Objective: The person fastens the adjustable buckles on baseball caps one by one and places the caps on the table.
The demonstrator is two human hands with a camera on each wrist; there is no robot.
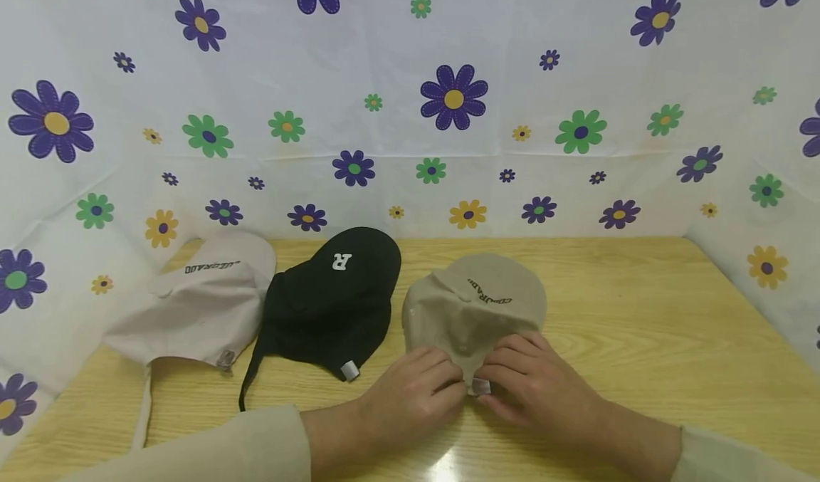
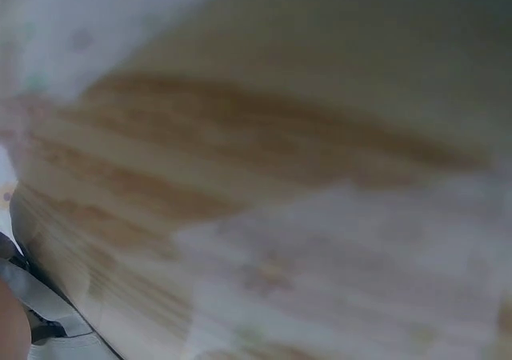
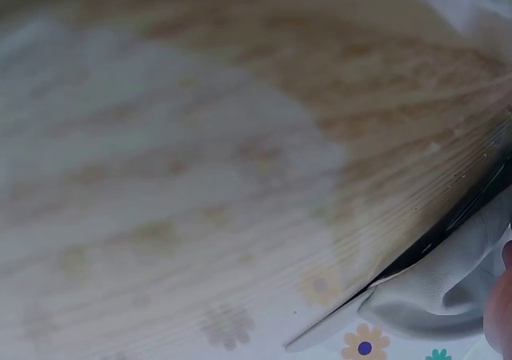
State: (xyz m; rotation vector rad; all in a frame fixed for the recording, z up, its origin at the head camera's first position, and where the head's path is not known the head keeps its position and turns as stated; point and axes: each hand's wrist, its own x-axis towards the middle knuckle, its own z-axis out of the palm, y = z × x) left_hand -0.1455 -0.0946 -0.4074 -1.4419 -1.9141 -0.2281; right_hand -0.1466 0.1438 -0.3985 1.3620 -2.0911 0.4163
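A tan baseball cap (image 1: pixel 493 275) with dark lettering lies on the table, its brim pointing away. My left hand (image 1: pixel 416 400) grips the near back edge of this cap with curled fingers. On the other side, my right hand (image 1: pixel 538 389) pinches the cap's back edge around a metal buckle (image 1: pixel 481 386). The strap between the hands is mostly hidden by fingers. In the right wrist view, pale cap fabric (image 3: pixel 436 296) shows beside a fingertip at the lower right. A little pale fabric (image 2: pixel 68 349) appears at the left wrist view's lower left corner.
Left of the tan cap lies a black cap (image 1: pixel 333 304) with a white R, its strap hanging loose. Farther left is a pale pinkish cap (image 1: pixel 198 311), strap also loose. The wooden table (image 1: pixel 653 311) meets a flowered white cloth (image 1: pixel 384 62) behind and at the sides.
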